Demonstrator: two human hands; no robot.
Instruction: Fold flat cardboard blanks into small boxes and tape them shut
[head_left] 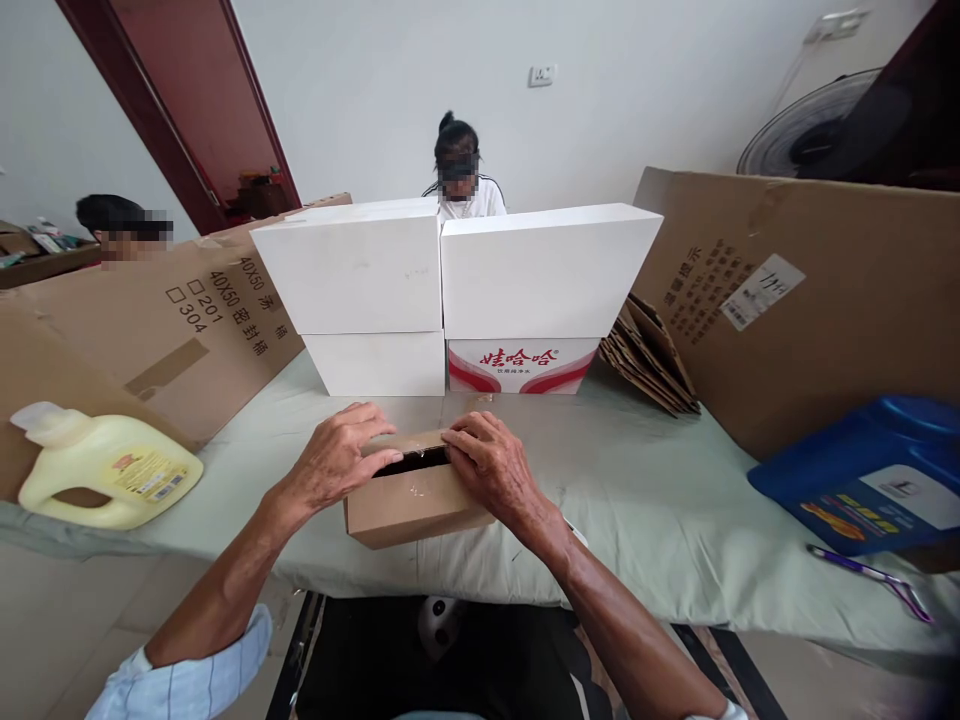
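A small brown cardboard box [420, 508] lies on the cloth-covered table in front of me, with a dark gap along its top. My left hand [337, 455] grips the box's left end, thumb over the gap and fingers curled toward the far edge. At the right end, my right hand [487, 455] pinches the top edge, with its fingertips on the far flap. What is inside the box is too dark to make out.
Stacked white boxes [349, 275] and a red-and-white carton [517, 366] stand behind. Large cardboard sheets [840, 320] flank both sides. A yellow jug [112, 470], blue jug [862, 470] and purple-handled tool [874, 575] lie at the sides. Two people are beyond the table [637, 480].
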